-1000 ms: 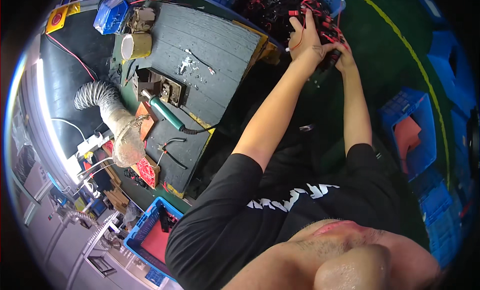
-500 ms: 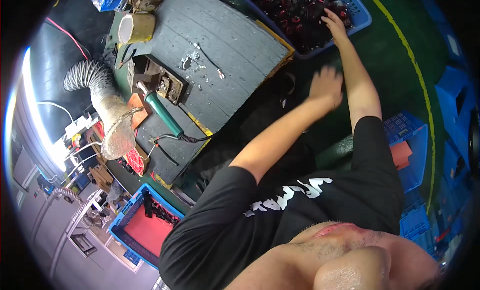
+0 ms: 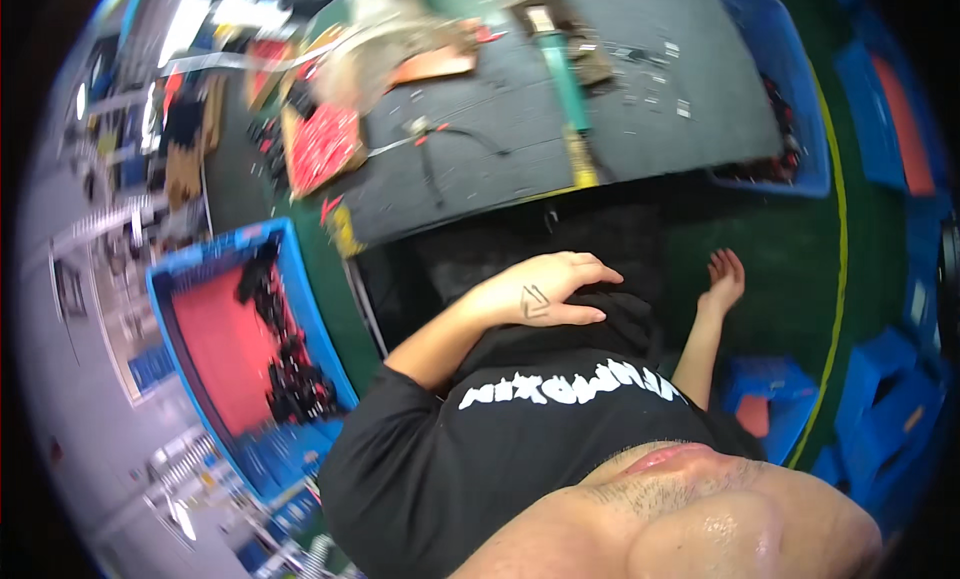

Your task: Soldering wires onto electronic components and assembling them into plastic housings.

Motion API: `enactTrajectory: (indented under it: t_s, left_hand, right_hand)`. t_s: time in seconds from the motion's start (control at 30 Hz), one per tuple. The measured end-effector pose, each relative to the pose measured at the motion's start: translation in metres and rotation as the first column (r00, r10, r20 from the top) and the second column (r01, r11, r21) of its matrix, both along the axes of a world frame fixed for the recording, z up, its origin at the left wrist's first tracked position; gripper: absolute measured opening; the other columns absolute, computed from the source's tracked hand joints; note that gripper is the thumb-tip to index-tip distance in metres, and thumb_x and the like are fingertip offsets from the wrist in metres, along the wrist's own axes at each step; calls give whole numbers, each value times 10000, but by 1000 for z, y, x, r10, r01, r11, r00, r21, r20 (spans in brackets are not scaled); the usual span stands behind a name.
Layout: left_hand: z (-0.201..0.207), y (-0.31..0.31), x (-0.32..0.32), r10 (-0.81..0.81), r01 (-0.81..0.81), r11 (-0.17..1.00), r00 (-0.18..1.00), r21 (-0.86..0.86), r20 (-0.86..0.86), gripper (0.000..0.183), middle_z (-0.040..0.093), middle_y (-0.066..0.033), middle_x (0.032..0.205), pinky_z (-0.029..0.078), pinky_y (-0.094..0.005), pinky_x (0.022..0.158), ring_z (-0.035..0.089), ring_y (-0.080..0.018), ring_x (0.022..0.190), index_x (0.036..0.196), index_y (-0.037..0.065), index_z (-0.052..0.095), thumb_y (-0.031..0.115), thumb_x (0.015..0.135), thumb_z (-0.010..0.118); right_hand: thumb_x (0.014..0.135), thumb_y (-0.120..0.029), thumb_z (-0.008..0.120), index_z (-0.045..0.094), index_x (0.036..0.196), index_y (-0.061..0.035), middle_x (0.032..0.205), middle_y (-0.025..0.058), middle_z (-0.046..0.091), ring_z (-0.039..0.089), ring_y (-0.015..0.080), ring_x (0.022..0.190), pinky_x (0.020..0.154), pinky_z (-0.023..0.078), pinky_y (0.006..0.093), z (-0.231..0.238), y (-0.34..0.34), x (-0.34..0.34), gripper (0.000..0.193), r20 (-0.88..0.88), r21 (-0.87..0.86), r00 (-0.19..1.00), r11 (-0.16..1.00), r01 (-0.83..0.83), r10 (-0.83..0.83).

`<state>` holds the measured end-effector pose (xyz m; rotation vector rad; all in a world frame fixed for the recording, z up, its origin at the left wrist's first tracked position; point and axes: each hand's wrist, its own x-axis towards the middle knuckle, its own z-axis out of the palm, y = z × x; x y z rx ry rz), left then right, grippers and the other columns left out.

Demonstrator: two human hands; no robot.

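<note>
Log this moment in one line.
left hand: open, no item visible, near black shirt | right hand: loosely open, no item visible, above green floor | blue crate: left, holds dark parts, red liner

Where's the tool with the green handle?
In the head view, the green-handled tool is near the top, just right of the middle, over the dark workbench, with a blue basket farther to its right.

The black short-sleeved T-shirt (image 3: 500,469) bears white lettering (image 3: 570,385); dark lines (image 3: 534,301) mark one of the hands (image 3: 550,291).
</note>
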<state>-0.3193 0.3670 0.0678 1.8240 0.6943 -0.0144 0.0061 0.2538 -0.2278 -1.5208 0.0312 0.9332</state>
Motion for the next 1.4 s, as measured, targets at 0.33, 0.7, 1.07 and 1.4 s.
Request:
enactTrajectory:
  t_s: [0.33, 0.7, 1.07, 1.4]
  left_hand:
    - [113, 17, -290, 518, -503, 855, 830, -125, 206, 413, 701, -127, 1081, 521, -308, 815, 659, -195, 957, 1056, -25, 716, 361, 931, 642]
    - [48, 249, -407, 877, -406, 356, 457, 842, -150, 922, 634, -183, 1275, 515, -470, 968, 616, -382, 1170, 1343, 156, 576, 475, 546, 912]
    - [13, 254, -415, 825, -58, 160, 556, 986, -101, 894, 700, -184, 1083, 480, -432, 1011, 667, -324, 1063, 1184, 19, 642, 548, 512, 902]
    - [46, 219, -401, 873, -220, 146, 487, 965, -21, 747, 711, -164, 1029, 516, -444, 906, 685, -342, 987, 1193, 67, 592, 383, 583, 888]
  right_hand:
    - [885, 51, 553, 656, 881, 36, 782, 80, 615, 592, 127, 670, 615, 480, 247, 216, 51, -187, 104, 737, 111, 258, 264, -958, 625]
    - [839, 91, 579, 679, 895, 16, 761, 101, 650, 637, 169, 654, 616, 503, 272, 263, 66, -240, 137, 847, -74, 72, 251, -965, 527]
    - [882, 82, 577, 682, 925, 33, 804, 92, 662, 650, 146, 695, 651, 510, 259, 258, 56, -246, 124, 817, -75, 130, 327, -942, 562]
    - [877, 84, 575, 686, 944, 33, 784, 95, 661, 658, 155, 699, 665, 516, 260, 268, 59, -241, 140, 863, -107, 69, 314, -943, 501]
